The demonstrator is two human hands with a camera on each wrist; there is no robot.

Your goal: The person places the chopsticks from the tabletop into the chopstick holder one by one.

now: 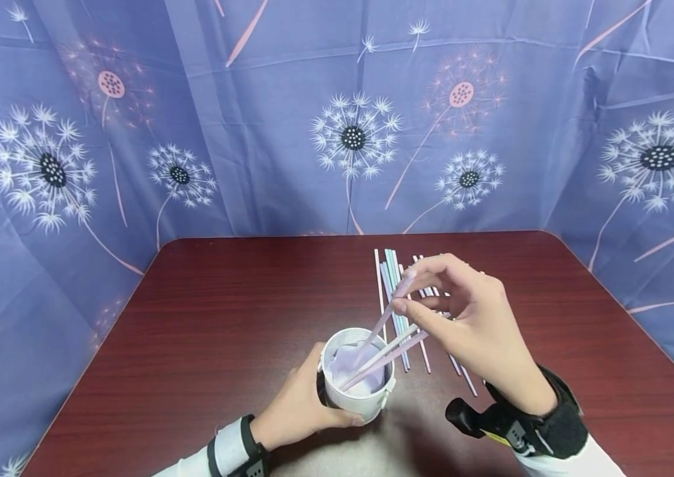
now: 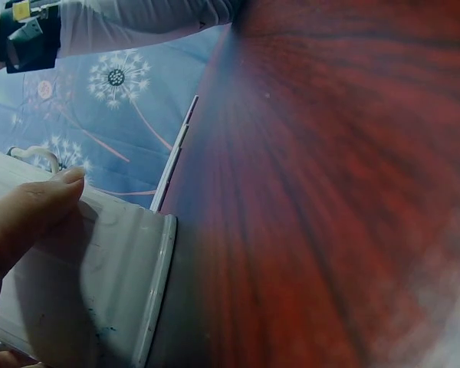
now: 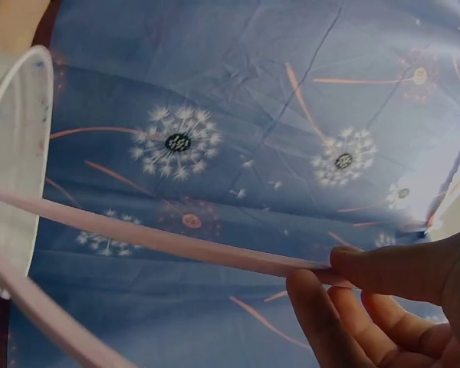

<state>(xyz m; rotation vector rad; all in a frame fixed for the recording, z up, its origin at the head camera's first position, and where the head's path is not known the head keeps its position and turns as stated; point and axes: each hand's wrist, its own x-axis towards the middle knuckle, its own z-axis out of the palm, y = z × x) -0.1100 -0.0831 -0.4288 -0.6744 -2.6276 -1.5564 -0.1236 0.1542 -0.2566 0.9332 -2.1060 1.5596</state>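
Note:
My left hand (image 1: 298,404) grips a white cup (image 1: 373,412) from its left side, thumb across the near wall. The cup tilts toward me, so its pale inside shows in the head view. Above it, my right hand (image 1: 468,305) pinches the upper end of a lavender straw (image 1: 380,324) between thumb and fingertips. That straw's lower end is inside the cup. A white straw (image 1: 390,346) and another lavender straw (image 1: 386,361) lean out over the rim to the right. In the right wrist view the pinched straw (image 3: 184,247) runs from cup to fingertips.
Several white, mint and lavender straws (image 1: 395,281) lie on the dark red table (image 1: 241,298) behind and partly under my right hand. A blue curtain (image 1: 277,146) printed with dandelions hangs along the table's back and sides.

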